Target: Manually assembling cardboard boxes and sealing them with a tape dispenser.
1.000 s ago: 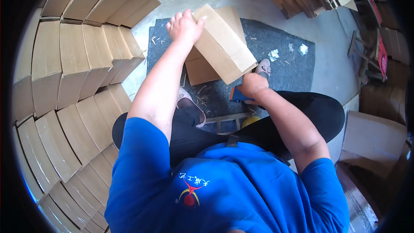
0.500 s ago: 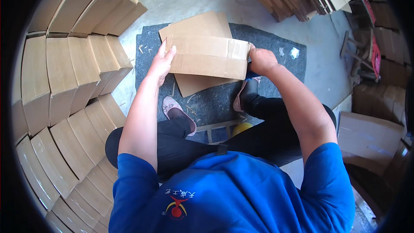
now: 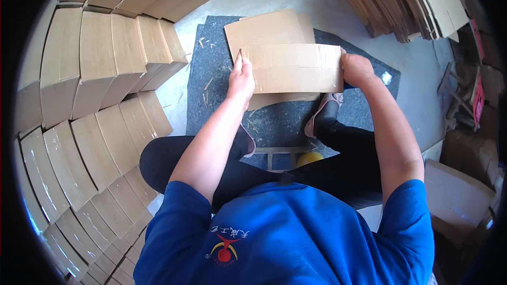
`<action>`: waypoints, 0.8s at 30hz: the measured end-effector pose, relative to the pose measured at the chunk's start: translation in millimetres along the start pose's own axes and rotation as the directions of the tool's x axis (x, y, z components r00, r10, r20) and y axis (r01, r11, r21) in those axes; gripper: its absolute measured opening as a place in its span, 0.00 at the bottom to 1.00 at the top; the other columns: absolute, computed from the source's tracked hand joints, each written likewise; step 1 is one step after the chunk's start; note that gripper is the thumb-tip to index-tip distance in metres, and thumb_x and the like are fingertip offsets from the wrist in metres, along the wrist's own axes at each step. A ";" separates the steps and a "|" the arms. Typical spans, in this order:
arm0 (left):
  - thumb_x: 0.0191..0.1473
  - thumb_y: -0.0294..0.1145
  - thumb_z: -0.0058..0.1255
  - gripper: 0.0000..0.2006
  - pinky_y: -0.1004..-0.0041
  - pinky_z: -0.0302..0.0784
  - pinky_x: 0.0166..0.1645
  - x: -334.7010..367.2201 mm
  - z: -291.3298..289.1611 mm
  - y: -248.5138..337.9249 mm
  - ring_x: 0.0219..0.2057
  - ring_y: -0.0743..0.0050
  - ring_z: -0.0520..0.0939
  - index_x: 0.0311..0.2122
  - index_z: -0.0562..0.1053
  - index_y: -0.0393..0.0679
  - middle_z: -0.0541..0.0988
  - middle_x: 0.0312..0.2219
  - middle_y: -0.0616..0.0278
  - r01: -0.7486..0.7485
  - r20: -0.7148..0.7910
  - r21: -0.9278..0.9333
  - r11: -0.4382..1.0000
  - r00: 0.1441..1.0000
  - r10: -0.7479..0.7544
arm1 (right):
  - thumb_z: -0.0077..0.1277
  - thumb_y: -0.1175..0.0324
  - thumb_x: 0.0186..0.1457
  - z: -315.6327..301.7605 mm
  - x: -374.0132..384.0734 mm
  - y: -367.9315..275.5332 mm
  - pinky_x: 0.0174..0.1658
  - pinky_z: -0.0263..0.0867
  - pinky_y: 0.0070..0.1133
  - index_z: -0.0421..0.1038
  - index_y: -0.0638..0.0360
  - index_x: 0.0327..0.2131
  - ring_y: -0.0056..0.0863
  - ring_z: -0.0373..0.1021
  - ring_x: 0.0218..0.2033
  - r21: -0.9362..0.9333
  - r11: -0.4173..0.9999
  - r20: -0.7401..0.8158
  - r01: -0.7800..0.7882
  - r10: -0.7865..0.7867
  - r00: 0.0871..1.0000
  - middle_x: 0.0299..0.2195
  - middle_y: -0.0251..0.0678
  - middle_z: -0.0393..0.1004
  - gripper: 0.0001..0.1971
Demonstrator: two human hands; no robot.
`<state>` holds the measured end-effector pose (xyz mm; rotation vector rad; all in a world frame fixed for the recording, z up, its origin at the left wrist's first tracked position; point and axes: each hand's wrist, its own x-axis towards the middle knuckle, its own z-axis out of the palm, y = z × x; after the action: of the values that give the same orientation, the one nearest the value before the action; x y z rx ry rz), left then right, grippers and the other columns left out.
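Note:
A closed, long brown cardboard box [image 3: 296,68] is held up between my hands above the mat. At its left end my left hand [image 3: 242,80] is closed on it, thumb and fingers along the edge. My right hand [image 3: 357,68] is closed at the opposite end, its fingertips hidden behind the box. Just under that hand a small dark blue thing [image 3: 347,85] peeks out, too covered to identify. Beneath the box lie flat cardboard pieces [image 3: 269,27], overlapping at an angle on the dark grey mat [image 3: 211,111].
Stacked cardboard boxes [image 3: 127,47] rise along the left side. Flattened cardboard [image 3: 380,5] stands piled at the far right, with a wooden stool [image 3: 457,95] nearer. Between my legs is a round yellow thing [image 3: 310,158]. Scraps litter the mat.
The box and both hands now appear further right in the picture, and the surroundings have shifted right too. The box's long face sits more level. Both hands keep their hold.

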<state>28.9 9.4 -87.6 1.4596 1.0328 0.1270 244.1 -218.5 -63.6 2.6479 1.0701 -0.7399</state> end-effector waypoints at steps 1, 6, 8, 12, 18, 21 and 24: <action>0.69 0.44 0.32 0.28 0.71 0.54 0.66 -4.1 0.7 -9.5 0.65 0.66 0.61 0.69 0.50 0.42 0.60 0.65 0.53 0.047 -0.044 -0.038 0.998 0.998 -0.049 | 0.45 0.72 0.53 -0.3 0.2 -3.4 0.45 0.72 0.35 0.65 0.61 0.52 0.44 0.76 0.43 -0.025 1.000 0.010 0.014 -0.014 1.000 0.39 0.48 0.79 0.21; 0.69 0.47 0.31 0.28 0.67 0.55 0.66 -3.9 -2.9 -14.9 0.64 0.66 0.62 0.66 0.56 0.40 0.62 0.63 0.52 0.049 -0.027 -0.215 0.975 0.998 -0.056 | 0.49 0.70 0.53 -6.2 -7.0 -1.3 0.47 0.71 0.36 0.70 0.59 0.45 0.47 0.75 0.45 -0.087 0.993 -0.038 -0.082 0.079 0.996 0.41 0.49 0.78 0.15; 0.68 0.48 0.31 0.28 0.68 0.55 0.66 0.1 -10.0 -16.2 0.64 0.62 0.62 0.66 0.57 0.40 0.62 0.63 0.50 0.129 -0.023 -0.256 0.958 0.990 -0.140 | 0.53 0.64 0.51 -25.0 -13.5 16.5 0.48 0.71 0.36 0.72 0.59 0.41 0.46 0.75 0.45 -0.065 0.976 -0.117 -0.210 0.201 0.973 0.40 0.49 0.78 0.14; 0.67 0.46 0.33 0.23 0.59 0.65 0.58 6.0 -26.4 -14.9 0.55 0.54 0.71 0.50 0.71 0.36 0.72 0.52 0.48 -0.152 -0.401 -0.009 0.988 0.906 0.135 | 0.57 0.57 0.49 -99.4 -54.8 17.4 0.44 0.71 0.34 0.78 0.54 0.39 0.43 0.76 0.41 0.191 0.962 -0.392 -0.195 0.257 0.883 0.37 0.43 0.80 0.16; 0.67 0.52 0.36 0.24 0.73 0.71 0.44 -61.9 -19.3 59.8 0.38 0.76 0.75 0.45 0.73 0.39 0.76 0.37 0.62 0.150 0.307 -0.516 0.844 0.951 0.019 | 0.65 0.62 0.51 -128.4 -108.2 -49.6 0.37 0.69 0.16 0.77 0.61 0.37 0.14 0.69 0.31 0.730 0.559 -0.445 0.392 -0.046 0.894 0.27 0.28 0.75 0.15; 0.66 0.57 0.34 0.28 0.71 0.72 0.47 -76.9 -19.4 69.3 0.38 0.76 0.75 0.43 0.74 0.40 0.76 0.36 0.63 0.314 0.472 -0.678 0.665 0.879 0.065 | 0.68 0.61 0.48 -118.1 -115.9 -76.0 0.39 0.69 0.16 0.78 0.59 0.36 0.14 0.70 0.32 0.784 0.443 -0.409 0.434 -0.155 0.899 0.28 0.27 0.76 0.15; 0.67 0.56 0.32 0.28 0.66 0.69 0.58 -81.4 -22.2 75.2 0.48 0.68 0.76 0.48 0.71 0.37 0.75 0.44 0.58 0.356 0.529 -0.714 0.603 0.838 0.131 | 0.68 0.61 0.47 -96.7 -109.5 -74.8 0.41 0.70 0.17 0.78 0.58 0.37 0.15 0.71 0.33 0.802 0.411 -0.402 0.433 -0.163 0.901 0.29 0.27 0.76 0.16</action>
<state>4.8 -12.4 20.7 0.5142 0.4654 0.0576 161.5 -196.1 76.4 3.5411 1.6101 -1.3617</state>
